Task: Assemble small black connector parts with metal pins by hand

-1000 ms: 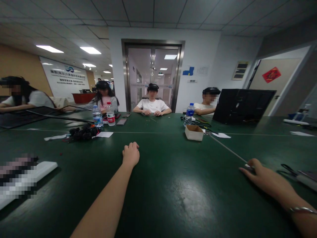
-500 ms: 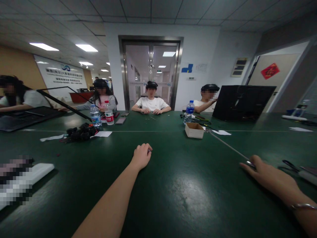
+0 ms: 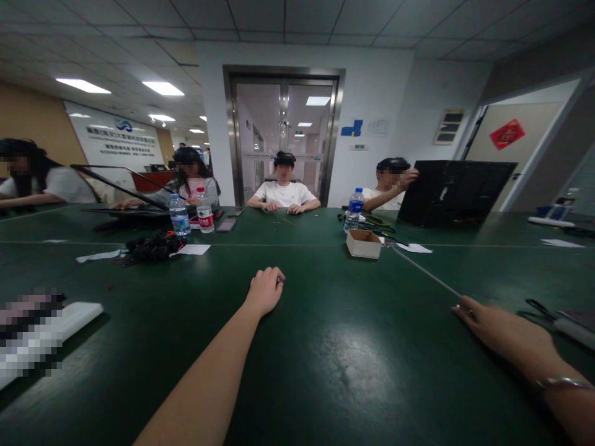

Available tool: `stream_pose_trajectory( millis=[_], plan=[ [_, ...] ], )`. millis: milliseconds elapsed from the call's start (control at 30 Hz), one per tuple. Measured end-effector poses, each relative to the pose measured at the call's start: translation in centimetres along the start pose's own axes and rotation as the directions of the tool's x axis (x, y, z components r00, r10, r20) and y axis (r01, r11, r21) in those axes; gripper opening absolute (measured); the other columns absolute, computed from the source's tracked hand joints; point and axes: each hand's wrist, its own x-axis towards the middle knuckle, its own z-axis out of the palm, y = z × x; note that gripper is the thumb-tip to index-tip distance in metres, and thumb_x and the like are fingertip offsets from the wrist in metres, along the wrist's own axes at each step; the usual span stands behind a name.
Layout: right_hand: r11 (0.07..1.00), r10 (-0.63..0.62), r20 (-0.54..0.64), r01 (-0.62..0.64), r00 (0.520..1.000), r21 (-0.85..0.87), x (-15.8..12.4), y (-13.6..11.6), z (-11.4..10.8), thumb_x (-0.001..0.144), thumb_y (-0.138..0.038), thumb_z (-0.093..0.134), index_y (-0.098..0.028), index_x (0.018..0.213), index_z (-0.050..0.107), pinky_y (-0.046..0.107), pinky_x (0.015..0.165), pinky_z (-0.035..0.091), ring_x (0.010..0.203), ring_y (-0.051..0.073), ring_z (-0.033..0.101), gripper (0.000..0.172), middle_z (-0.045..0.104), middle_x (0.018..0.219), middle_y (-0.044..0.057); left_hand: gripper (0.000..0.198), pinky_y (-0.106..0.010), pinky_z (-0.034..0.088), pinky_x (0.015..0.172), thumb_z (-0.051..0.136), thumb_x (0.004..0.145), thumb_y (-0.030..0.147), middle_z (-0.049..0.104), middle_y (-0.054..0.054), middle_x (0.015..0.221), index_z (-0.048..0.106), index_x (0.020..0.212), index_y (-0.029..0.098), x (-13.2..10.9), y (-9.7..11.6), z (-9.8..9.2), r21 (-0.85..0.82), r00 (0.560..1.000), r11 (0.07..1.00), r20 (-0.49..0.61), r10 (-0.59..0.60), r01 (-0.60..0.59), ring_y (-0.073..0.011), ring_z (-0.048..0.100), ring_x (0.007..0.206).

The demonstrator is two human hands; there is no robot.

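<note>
My left hand (image 3: 264, 290) rests on the dark green table (image 3: 325, 347) near its middle, fingers curled into a loose fist; a small dark bit shows at the fingertips but I cannot make it out. My right hand (image 3: 493, 328) lies on the table at the right, fingers pinched on the near end of a long thin metal rod (image 3: 425, 274). The rod runs away across the table toward a small cardboard box (image 3: 364, 243). A bracelet is on my right wrist.
Scissors (image 3: 542, 308) and a flat object lie right of my right hand. A white pad (image 3: 56, 325) sits at the left. Farther off are a pile of black parts (image 3: 151, 246), paper slips, water bottles (image 3: 179, 216), black panels and several seated people.
My left hand slid a little to the right and forward. The right hand stayed on the rod's end. A person at the far left lowered a black panel onto the table.
</note>
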Motion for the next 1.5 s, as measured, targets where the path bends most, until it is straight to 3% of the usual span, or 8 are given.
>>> stream_pose_trajectory(
  millis=[333, 500, 600, 700, 800, 933, 1167, 1500],
  plan=[
    [0.984, 0.026, 0.045, -0.018, 0.999, -0.177, -1.4, -2.3, -1.2, 0.093, -0.042, 0.031, -0.019, 0.120, 0.058, 0.042, 0.070, 0.041, 0.098, 0.035, 0.058, 0.045, 0.059, 0.112, 0.022, 0.020, -0.037, 0.040, 0.088, 0.045, 0.086, 0.030, 0.060, -0.006, 0.109, 0.059, 0.099, 0.024, 0.3, -0.3, 0.1, -0.020, 0.999, 0.998, 0.002, 0.052, -0.052, -0.0231, 0.052, 0.101],
    [0.957, -0.147, -0.282, 0.064, 0.948, -0.283, -2.4, -5.4, -2.4, 0.092, -0.041, 0.036, -0.017, 0.131, 0.050, 0.046, 0.074, 0.038, 0.100, 0.036, 0.052, 0.048, 0.057, 0.113, 0.021, 0.018, -0.033, 0.041, 0.082, 0.048, 0.085, 0.033, 0.063, -0.006, 0.097, 0.061, 0.092, 0.022, 0.7, 0.7, 0.4, -0.347, 0.998, 0.936, -0.049, 0.040, -0.055, -0.0207, 0.055, 0.093],
    [0.942, -0.331, -0.374, 0.277, 0.867, -0.191, -3.0, -9.9, -2.0, 0.090, -0.034, 0.043, -0.017, 0.118, 0.058, 0.043, 0.075, 0.040, 0.095, 0.031, 0.053, 0.037, 0.060, 0.105, 0.018, 0.018, -0.029, 0.042, 0.072, 0.048, 0.086, 0.034, 0.061, -0.003, 0.081, 0.058, 0.086, 0.020, 1.4, 2.3, 1.3, -0.678, 0.992, 0.735, -0.063, -0.106, 0.035, -0.0164, 0.056, 0.078],
    [0.819, -0.466, -0.206, 0.507, 0.861, 0.268, -3.8, -16.2, -0.2, 0.086, -0.032, 0.048, -0.019, 0.093, 0.063, 0.034, 0.072, 0.042, 0.082, 0.021, 0.057, 0.021, 0.063, 0.088, 0.008, 0.018, -0.024, 0.041, 0.061, 0.045, 0.088, 0.035, 0.055, 0.001, 0.070, 0.053, 0.085, 0.019, 1.8, 4.0, 2.5, -0.925, 0.957, 0.349, 0.049, -0.285, 0.151, -0.0114, 0.051, 0.062],
    [0.550, -0.550, -0.090, 0.441, 0.830, 0.709, -4.7, -23.0, 1.9, 0.083, -0.032, 0.052, -0.021, 0.097, 0.059, 0.027, 0.063, 0.043, 0.068, 0.015, 0.056, 0.020, 0.062, 0.079, 0.001, 0.015, -0.021, 0.040, 0.057, 0.047, 0.088, 0.032, 0.051, 0.003, 0.068, 0.051, 0.084, 0.018, 2.0, 4.7, 3.4, -0.987, 0.920, 0.053, 0.122, -0.373, 0.152, -0.0078, 0.048, 0.056],
    [0.359, -0.585, -0.132, 0.401, 0.800, 0.843, -5.4, -29.8, 3.5, 0.073, -0.029, 0.063, -0.021, 0.096, 0.056, 0.025, 0.060, 0.041, 0.065, 0.013, 0.053, 0.026, 0.057, 0.071, -0.004, 0.012, -0.020, 0.041, 0.054, 0.045, 0.090, 0.025, 0.049, 0.003, 0.066, 0.051, 0.084, 0.017, 2.2, 4.1, 3.7, -0.993, 0.887, -0.098, 0.104, -0.450, 0.067, -0.0073, 0.048, 0.054],
    [0.211, -0.485, -0.245, 0.384, 0.839, 0.899, -4.3, -32.3, 4.8, 0.071, -0.031, 0.063, -0.022, 0.088, 0.056, 0.024, 0.059, 0.039, 0.060, 0.012, 0.049, 0.020, 0.052, 0.064, -0.006, 0.004, -0.023, 0.047, 0.063, 0.052, 0.087, 0.020, 0.054, 0.000, 0.074, 0.054, 0.085, 0.018, 2.5, 3.2, 4.0, -0.981, 0.920, -0.192, 0.113, -0.374, 0.042, -0.0094, 0.054, 0.062],
    [0.184, -0.538, -0.267, 0.420, 0.799, 0.889, -4.1, -31.9, 5.0, 0.067, -0.018, 0.064, -0.019, 0.086, 0.056, 0.028, 0.070, 0.046, 0.074, 0.013, 0.055, 0.021, 0.060, 0.083, -0.001, 0.007, -0.026, 0.046, 0.073, 0.055, 0.082, 0.016, 0.057, -0.001, 0.077, 0.057, 0.089, 0.018, 2.4, 2.8, 4.2, -0.996, 0.941, -0.066, 0.080, -0.330, 0.062, -0.0117, 0.056, 0.072]
  ],
)
